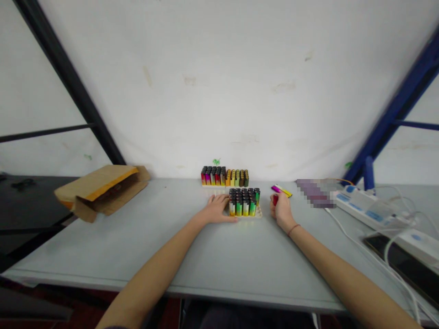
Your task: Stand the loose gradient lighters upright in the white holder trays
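Note:
A pale tray (pixel 259 214) full of upright lighters (pixel 242 203) stands at the middle of the table; their bodies fade from green, white and red to yellow, with black tops. Around its left side my left hand (pixel 216 210) steadies it, thumb along the front edge and fingers toward the back. Some slots show on the tray's right side. Just right of the tray, my right hand (pixel 283 210) is closed around a red lighter (pixel 275 199), partly hidden by the fingers. Behind that hand lie loose lighters (pixel 284 191), purple and yellow.
Two more lighter blocks, one mixed-colour (pixel 213 177) and one yellow-to-dark (pixel 237 178), stand near the wall. An opened cardboard box (pixel 103 187) lies left. At right are a power strip (pixel 370 210), white cables (pixel 353 237), a dark phone (pixel 404 260) and a blurred purple item (pixel 315 193).

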Available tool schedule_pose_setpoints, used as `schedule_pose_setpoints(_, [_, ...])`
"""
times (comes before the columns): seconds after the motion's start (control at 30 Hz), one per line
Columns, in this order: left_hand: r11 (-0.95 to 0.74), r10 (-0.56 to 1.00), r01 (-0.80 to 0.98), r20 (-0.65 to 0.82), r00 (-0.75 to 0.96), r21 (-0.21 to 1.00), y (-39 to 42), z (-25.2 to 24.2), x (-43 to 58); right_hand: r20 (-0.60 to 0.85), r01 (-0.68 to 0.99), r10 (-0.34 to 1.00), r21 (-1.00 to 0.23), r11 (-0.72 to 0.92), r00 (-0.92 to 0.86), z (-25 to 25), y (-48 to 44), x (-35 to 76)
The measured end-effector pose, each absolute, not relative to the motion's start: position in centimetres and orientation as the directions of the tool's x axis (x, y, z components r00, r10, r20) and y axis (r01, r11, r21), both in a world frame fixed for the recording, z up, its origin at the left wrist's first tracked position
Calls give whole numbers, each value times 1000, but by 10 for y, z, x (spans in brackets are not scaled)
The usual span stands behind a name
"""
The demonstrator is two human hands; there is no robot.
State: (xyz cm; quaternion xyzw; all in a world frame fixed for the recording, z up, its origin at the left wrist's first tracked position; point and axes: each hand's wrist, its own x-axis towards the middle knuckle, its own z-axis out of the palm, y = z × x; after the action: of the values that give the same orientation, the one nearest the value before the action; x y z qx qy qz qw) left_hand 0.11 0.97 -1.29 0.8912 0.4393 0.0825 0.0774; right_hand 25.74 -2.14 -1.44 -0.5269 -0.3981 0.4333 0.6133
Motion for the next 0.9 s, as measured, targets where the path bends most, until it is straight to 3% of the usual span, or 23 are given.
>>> schedule_pose_setpoints(0.1, [-603,794,769,74,603,210,10,-13,1,-95,-231,934,-973,-13,346,-7,-23,255])
schedule_pose_setpoints(0.3, [-598,798,775,65,599,205,9,-12,1,-158,-313,934,-948,-52,322,0,-24,252])
schedule_pose_setpoints(0.63, [-598,798,774,64,600,209,8,-10,2,-64,-211,950,-977,3,306,-5,-24,257])
schedule_pose_setpoints(0.77, [-594,799,775,47,600,217,7,-8,2,-85,-263,961,-965,-13,263,-3,-23,259])
schedule_pose_setpoints(0.9, [-591,801,777,37,598,217,7,-8,3,35,-235,973,-968,90,227,-1,-21,257])
